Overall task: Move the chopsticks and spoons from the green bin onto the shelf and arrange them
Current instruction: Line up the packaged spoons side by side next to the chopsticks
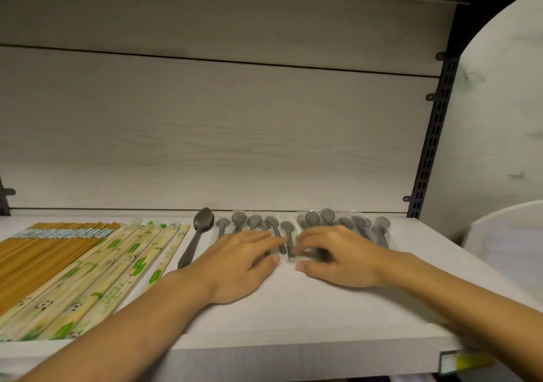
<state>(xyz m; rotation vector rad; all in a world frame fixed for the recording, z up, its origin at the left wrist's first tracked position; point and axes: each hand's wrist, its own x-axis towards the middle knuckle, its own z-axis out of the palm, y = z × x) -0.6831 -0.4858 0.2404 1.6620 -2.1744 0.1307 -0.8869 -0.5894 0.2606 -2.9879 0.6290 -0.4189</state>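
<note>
Two hands lie flat on the white shelf (pixel 293 317), palms down, fingers nearly straight and only lightly bent at the tips. The left hand (pixel 235 267) rests its fingers on the handles of the wrapped grey spoons (pixel 252 226); the right hand (pixel 338 258) does the same on the batch just beside it, and neither hand curls round anything. Between the two thumbs lies one spoon handle in clear wrap. The fingertips of both hands are blurred, so which handles they touch is hard to make out, and the hands hide most of the handles.

Beyond the fingers, the spoon bowls show in a loose row, dull grey, each in a clear packet, some overlapping. Just left of the left hand lies a bare dark metal spoon (pixel 197 236), bowl toward the back wall. Farther left lie chopsticks in green-printed paper sleeves (pixel 117 270), packed side by side, and past them plain wooden chopsticks (pixel 44 249), cut off by the picture's edge.
</note>
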